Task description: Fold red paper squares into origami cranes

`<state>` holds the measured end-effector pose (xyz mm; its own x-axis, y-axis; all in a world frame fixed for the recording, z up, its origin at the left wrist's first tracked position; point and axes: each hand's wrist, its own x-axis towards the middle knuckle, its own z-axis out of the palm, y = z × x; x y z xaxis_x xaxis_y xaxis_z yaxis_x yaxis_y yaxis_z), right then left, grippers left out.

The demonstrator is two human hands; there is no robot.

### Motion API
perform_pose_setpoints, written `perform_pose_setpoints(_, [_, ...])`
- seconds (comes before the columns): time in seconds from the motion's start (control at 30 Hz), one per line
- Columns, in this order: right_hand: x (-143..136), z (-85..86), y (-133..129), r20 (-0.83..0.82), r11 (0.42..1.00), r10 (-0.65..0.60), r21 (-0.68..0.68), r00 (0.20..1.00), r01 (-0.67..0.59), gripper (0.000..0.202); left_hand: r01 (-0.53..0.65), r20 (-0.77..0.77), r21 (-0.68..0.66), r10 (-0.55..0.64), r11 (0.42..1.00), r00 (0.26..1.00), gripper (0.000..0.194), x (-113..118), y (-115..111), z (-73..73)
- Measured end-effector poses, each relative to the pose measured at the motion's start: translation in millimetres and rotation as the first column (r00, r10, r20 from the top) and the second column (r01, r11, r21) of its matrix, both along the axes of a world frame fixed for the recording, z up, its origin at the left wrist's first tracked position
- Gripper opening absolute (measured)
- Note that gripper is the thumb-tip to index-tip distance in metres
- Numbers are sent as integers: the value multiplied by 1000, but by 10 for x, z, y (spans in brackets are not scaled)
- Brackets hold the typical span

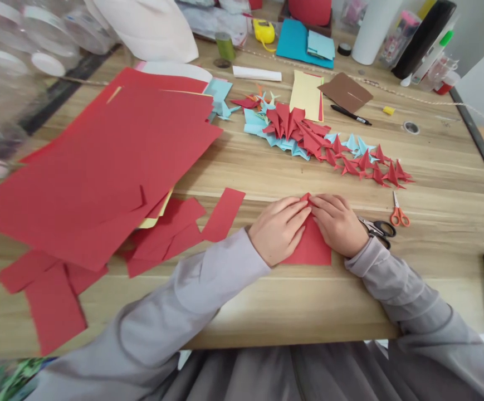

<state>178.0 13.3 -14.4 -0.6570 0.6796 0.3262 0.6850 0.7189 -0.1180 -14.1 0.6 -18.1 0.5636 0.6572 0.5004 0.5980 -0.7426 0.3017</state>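
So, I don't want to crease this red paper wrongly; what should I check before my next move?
1. Left hand on the red paper: ok.
2. Right hand on it too: ok.
3. Top tip folded evenly: cannot tell, the hands mostly cover it.
4. Black-handled scissors clear of the right cuff: cannot tell, they overlap in view.
5. Orange-handled scissors apart from the paper: ok.

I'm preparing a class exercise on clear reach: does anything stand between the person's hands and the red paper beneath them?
Nothing visible: the left hand and right hand both touch the red paper directly. The black scissors lie off to its right, not in between.
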Motion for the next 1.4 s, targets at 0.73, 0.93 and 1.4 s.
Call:
perform_pose_setpoints(0.73, [-21, 33, 10, 36, 997, -28, -65, 999, 30, 38, 18, -164, 10, -16, 1000, 986, 33, 19, -20, -68])
perform_pose_setpoints(0.93, [-35, 73, 24, 128, 993, -57, -92, 990, 69, 42, 45, -122, 0, -45, 999, 991, 33, 2, -20, -37])
perform_pose_setpoints(1.4, [-27, 80, 28, 170, 991, -36, -123, 985, 57, 44, -6, -158, -20, 3, 1000, 987, 32, -23, -43, 5])
